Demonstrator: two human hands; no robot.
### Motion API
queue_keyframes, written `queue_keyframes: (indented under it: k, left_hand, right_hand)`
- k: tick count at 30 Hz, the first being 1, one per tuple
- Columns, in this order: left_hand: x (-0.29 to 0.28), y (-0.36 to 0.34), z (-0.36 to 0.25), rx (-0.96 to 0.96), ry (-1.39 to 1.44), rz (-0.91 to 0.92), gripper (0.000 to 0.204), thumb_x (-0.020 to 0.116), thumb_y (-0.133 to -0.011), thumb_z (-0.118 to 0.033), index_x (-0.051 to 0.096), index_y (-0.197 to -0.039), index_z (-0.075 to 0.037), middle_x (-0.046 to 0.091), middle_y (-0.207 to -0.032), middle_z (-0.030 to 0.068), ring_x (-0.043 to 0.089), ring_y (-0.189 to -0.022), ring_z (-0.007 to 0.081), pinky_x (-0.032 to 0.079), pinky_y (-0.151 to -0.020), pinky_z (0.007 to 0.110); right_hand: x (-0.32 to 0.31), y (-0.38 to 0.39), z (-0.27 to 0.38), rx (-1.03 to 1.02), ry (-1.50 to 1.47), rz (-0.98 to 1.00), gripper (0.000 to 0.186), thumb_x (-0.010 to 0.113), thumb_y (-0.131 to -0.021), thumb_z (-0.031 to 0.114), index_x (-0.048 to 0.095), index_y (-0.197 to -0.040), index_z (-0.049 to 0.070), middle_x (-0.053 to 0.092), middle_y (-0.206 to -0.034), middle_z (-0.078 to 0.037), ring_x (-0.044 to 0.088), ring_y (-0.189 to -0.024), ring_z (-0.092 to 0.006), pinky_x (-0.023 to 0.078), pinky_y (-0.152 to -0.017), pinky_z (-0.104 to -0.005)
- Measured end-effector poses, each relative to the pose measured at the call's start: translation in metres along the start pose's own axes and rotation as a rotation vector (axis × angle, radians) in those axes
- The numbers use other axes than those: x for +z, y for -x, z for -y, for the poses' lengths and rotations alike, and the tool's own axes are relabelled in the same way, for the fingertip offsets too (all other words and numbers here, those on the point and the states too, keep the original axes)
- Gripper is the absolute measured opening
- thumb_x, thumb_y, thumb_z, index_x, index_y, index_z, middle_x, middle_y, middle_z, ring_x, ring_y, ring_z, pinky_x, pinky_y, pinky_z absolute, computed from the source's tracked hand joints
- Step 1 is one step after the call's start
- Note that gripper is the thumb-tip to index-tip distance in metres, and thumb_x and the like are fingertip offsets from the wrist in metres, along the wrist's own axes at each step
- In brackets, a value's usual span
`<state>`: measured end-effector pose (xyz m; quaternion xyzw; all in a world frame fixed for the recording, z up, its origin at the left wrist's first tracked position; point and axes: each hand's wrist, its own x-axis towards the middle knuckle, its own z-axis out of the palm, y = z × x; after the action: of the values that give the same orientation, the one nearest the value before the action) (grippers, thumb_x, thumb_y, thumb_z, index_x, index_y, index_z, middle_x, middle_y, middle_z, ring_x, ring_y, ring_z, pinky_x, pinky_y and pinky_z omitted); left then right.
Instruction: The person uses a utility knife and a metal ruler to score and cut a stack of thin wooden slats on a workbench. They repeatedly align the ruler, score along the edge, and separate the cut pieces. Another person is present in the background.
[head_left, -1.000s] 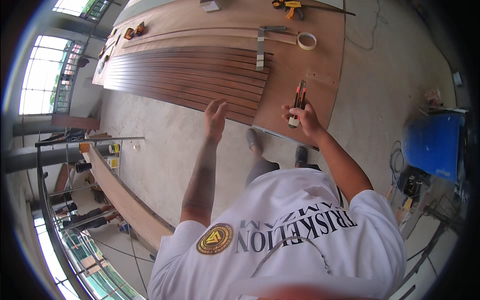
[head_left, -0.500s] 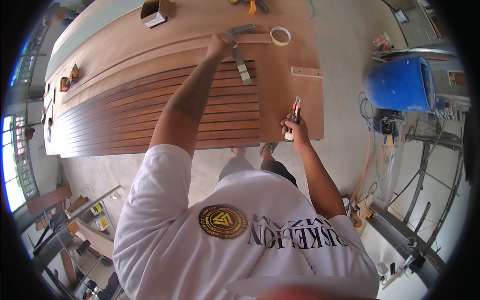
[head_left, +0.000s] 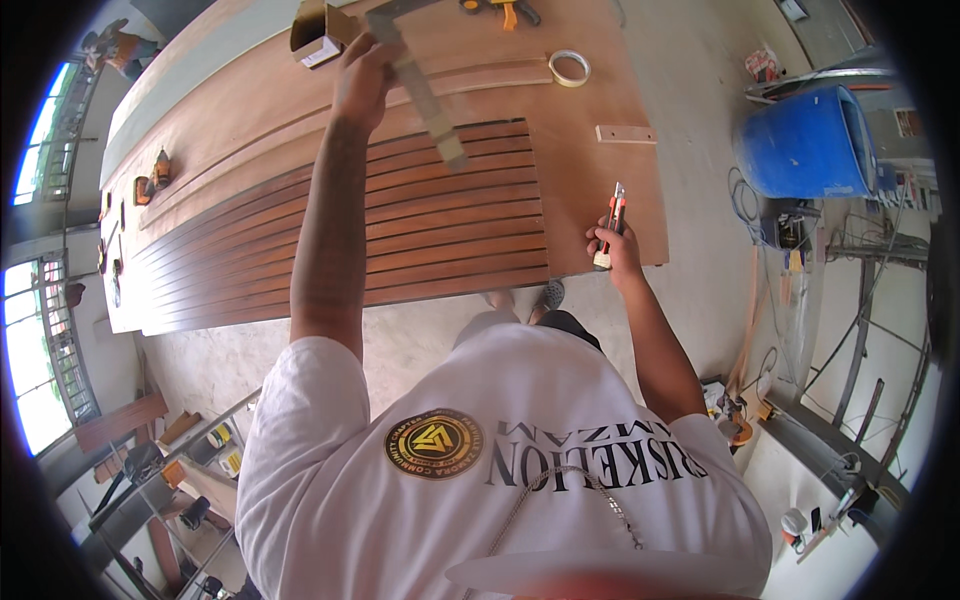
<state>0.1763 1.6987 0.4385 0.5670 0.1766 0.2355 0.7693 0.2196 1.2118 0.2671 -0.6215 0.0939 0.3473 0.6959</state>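
Head view: the left hand (head_left: 365,78) is closed on a metal square (head_left: 425,100) near its corner; how tightly the fingers wrap it cannot be told, as they are seen from behind. The square is blurred, its one leg reaching down over the upper edge of the slatted wood panel (head_left: 440,225). Whether it touches the panel cannot be determined.

Compared with half a second ago, hand and square have shifted left, and the hand now sits just beside the open cardboard box (head_left: 316,38). One second ago the left hand was empty and the square lay near the tape roll (head_left: 570,83).

The right hand (head_left: 622,250) remains closed around a utility knife (head_left: 611,228), blade end pointing away from the wearer, above the table (head_left: 590,170) to the right of the panel. The short wood strip (head_left: 626,134) lies beyond the knife, apart from it.
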Motion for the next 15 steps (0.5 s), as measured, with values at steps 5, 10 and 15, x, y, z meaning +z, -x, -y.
queue_keyframes:
  k: [5,10,15]
  left_hand:
    - [-0.075,0.124,-0.037,0.057,0.174,-0.159,0.022,0.056,-0.099,-0.014,0.059,-0.12,-0.005,0.064,-0.095,0.0054,0.059,-0.084,0.0174,0.047,-0.077,0.035]
    - [-0.148,0.256,-0.054,0.212,0.54,-0.267,0.015,0.054,-0.105,-0.026,0.055,-0.101,-0.011,0.051,-0.077,0.0013,0.045,-0.066,0.0135,0.037,-0.061,0.031]
    - [-0.162,0.369,-0.054,0.362,0.358,-0.775,0.021,0.05,-0.112,-0.03,0.057,-0.104,-0.011,0.049,-0.074,-0.0015,0.042,-0.061,0.0103,0.036,-0.058,0.028]
  right_hand:
    - [-0.001,-0.004,0.005,0.031,-0.05,0.07,0.021,0.066,-0.091,0.002,0.055,-0.108,0.007,0.069,-0.087,-0.015,0.065,-0.061,-0.0214,0.056,-0.056,-0.0375]
    - [-0.004,-0.007,0.018,0.13,-0.021,0.113,0.021,0.064,-0.091,0.002,0.055,-0.109,0.007,0.069,-0.087,-0.016,0.065,-0.061,-0.0223,0.056,-0.056,-0.0388]
    - [-0.01,-0.01,0.022,0.146,0.013,0.186,0.019,0.063,-0.093,0.006,0.056,-0.11,0.008,0.07,-0.088,-0.016,0.067,-0.061,-0.0241,0.057,-0.056,-0.0407]
